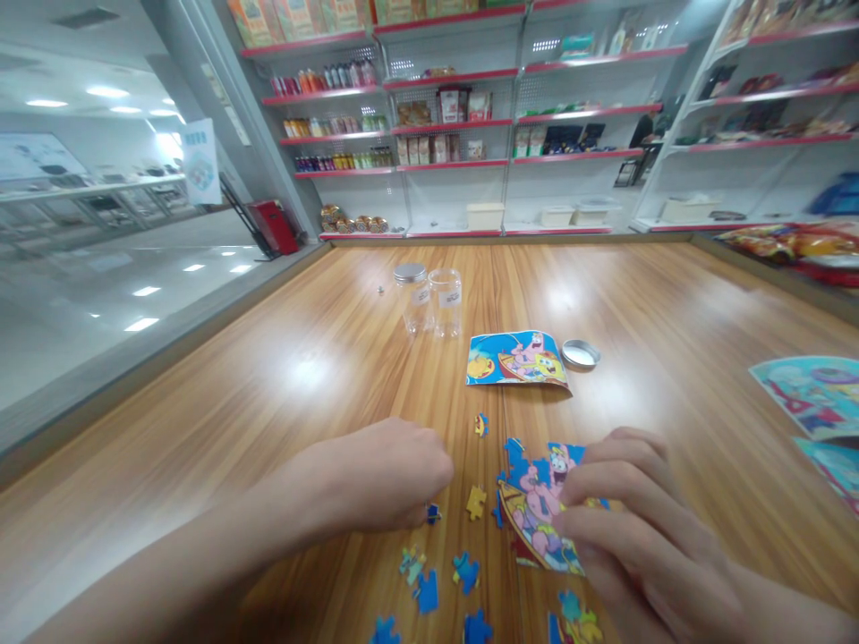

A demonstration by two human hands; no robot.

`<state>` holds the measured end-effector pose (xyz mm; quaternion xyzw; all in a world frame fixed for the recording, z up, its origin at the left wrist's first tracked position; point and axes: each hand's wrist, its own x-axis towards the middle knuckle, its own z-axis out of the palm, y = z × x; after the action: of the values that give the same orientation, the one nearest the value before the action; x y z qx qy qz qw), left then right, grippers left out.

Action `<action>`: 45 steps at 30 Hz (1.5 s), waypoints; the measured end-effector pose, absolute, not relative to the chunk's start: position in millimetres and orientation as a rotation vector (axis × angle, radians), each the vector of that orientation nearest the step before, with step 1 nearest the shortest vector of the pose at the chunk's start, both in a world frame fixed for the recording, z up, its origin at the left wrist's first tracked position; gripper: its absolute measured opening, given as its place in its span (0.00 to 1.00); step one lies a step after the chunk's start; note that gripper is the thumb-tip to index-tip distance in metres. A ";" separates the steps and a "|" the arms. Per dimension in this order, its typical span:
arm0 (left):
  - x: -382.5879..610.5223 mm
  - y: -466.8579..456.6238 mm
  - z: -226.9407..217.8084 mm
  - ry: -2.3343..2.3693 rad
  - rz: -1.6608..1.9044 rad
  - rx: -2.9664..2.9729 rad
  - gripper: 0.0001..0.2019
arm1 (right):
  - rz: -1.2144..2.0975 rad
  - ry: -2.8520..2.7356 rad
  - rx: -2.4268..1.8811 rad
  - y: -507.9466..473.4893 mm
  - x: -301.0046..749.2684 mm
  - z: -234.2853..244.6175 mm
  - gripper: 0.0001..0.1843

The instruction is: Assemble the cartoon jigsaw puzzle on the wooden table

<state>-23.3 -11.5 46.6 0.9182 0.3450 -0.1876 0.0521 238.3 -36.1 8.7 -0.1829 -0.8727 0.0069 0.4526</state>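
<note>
My left hand (395, 474) is closed, knuckles up and fingertips hidden beneath it. A dark blue puzzle piece (434, 513) peeks out at its lower edge; whether the fingers grip it I cannot tell. On the right, my right hand (644, 519) has its fingers apart and bent over the partly joined cartoon jigsaw puzzle (537, 510), touching its right side and covering part of it. Between the hands lie a yellow piece (476, 502) and a small yellow-and-blue piece (481, 424). Nearer me are several loose pieces, among them a blue piece (427, 590) and a blue-and-yellow piece (465, 571).
Beyond the puzzle lie a curled picture sheet (516, 360) and a metal lid (581, 354). Farther back stand a lidded clear jar (412, 300) and an open clear jar (446, 304). More picture sheets (815, 389) rest at the right. Stocked shelves (449, 161) stand behind the table.
</note>
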 end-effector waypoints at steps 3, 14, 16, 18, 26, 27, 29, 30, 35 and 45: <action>-25.2 -9.7 45.4 1.017 -0.517 2.784 0.02 | 0.070 -2.123 -0.460 -33.8 238.0 5.0 0.17; 2.8 -13.5 30.5 0.717 0.371 2.736 0.04 | 0.294 -2.197 -0.609 -32.6 220.7 -17.5 0.04; 6.1 -11.6 16.3 0.708 0.557 2.686 0.05 | 0.311 -2.159 -0.620 -29.1 221.9 -20.7 0.06; 5.5 -6.4 2.5 0.745 0.757 2.626 0.05 | 0.327 -2.094 -0.703 -21.4 226.4 -21.8 0.05; -2.6 16.3 -23.4 0.442 0.742 2.832 0.11 | 0.593 -1.939 -1.054 8.5 241.5 -26.2 0.08; -2.4 16.5 -23.7 0.422 0.727 2.839 0.12 | 0.630 -1.907 -1.078 9.2 241.4 -28.4 0.06; -2.1 16.0 -23.3 0.399 0.682 2.845 0.13 | 0.784 -1.825 -1.115 9.5 240.8 -32.7 0.05; -2.2 15.6 -22.9 0.394 0.659 2.844 0.13 | 0.875 -1.781 -1.125 9.7 240.6 -34.3 0.05; -4.9 15.9 -20.2 0.359 0.654 2.808 0.15 | 0.791 -1.795 -1.205 13.2 242.4 -33.4 0.05; -5.9 15.9 -20.2 0.349 0.665 2.801 0.16 | 0.623 -1.915 -1.218 14.5 243.4 -34.1 0.06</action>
<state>-5.9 15.9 -20.2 0.9588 0.1194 0.2278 0.1204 243.4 14.5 -34.1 -0.4778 -0.7514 0.2444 0.3838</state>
